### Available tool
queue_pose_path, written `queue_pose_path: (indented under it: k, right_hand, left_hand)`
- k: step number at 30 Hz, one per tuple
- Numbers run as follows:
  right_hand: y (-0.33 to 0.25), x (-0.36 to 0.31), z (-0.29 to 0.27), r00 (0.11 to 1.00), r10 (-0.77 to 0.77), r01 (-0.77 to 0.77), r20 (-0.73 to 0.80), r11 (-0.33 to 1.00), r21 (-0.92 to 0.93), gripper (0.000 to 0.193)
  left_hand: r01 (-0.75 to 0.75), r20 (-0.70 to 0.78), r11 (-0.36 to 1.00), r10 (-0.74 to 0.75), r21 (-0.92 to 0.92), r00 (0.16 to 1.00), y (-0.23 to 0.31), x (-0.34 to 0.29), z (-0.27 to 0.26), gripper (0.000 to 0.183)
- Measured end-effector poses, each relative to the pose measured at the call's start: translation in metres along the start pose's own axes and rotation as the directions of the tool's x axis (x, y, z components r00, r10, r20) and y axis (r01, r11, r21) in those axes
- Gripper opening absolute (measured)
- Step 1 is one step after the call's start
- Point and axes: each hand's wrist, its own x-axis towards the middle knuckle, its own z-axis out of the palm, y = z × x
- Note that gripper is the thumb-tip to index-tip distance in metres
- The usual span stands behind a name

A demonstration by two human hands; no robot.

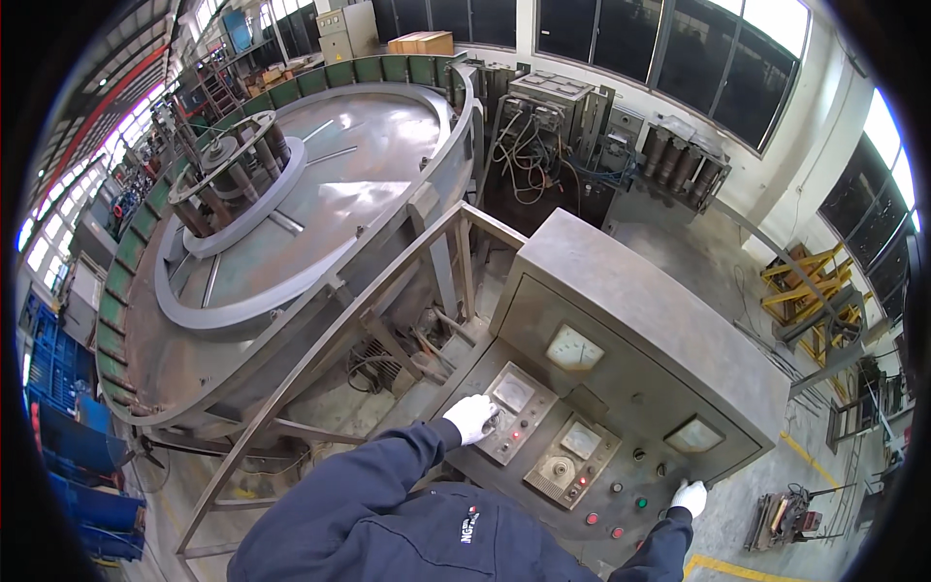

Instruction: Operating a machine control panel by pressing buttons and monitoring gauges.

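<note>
A grey metal control console (640, 301) stands in front of me, its sloped panel under my hands. My left hand (472, 419), in a white glove, has its fingers closed round the dial knob of the left meter module (514, 396), mostly hiding the knob. A red lamp glows on that module. Beside it sits a second meter module (572, 461) with a round dial and lit red lamps. My right hand (690, 498), also gloved, is closed at the panel's right edge, its fingertips partly hidden. Red push buttons (604, 526) and a green button (641, 502) lie to its left.
A large round metal tank (339, 184) with a grey inner ring fills the left. A metal railing (339, 320) runs between tank and console. Machinery with loose cables (533, 145) stands behind. Yellow metal frames (805, 286) and a small wheeled cart (784, 519) are at right.
</note>
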Motion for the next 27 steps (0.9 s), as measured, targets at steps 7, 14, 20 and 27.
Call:
queue_pose_path:
  k: [7, 14, 20, 27]
  right_hand:
    - [-0.091, -0.095, -0.073, 0.927, -0.279, 0.368, -0.249, 0.801, 0.472, 0.039]
    - [-0.196, -0.222, -0.083, 0.849, -0.515, 0.510, -0.117, 0.742, 0.435, 0.050]
    - [-0.205, -0.226, -0.049, 0.862, -0.506, 0.453, -0.004, 0.768, 0.452, 0.052]
    - [-0.209, -0.233, -0.046, 0.795, -0.602, 0.572, -0.071, 0.705, 0.420, 0.046]
  left_hand:
    - [0.017, 0.008, 1.000, -0.017, 0.001, 1.000, -0.003, -0.005, 0.003, 0.032]
    - [-0.014, 0.004, 1.000, 0.014, 0.008, 1.000, -0.003, 0.000, 0.002, 0.030]
    - [-0.011, 0.016, 1.000, 0.011, -0.002, 1.000, -0.004, -0.002, 0.002, 0.031]
    - [-0.021, 0.038, 1.000, 0.020, 0.016, 0.999, -0.004, -0.001, 0.003, 0.033]
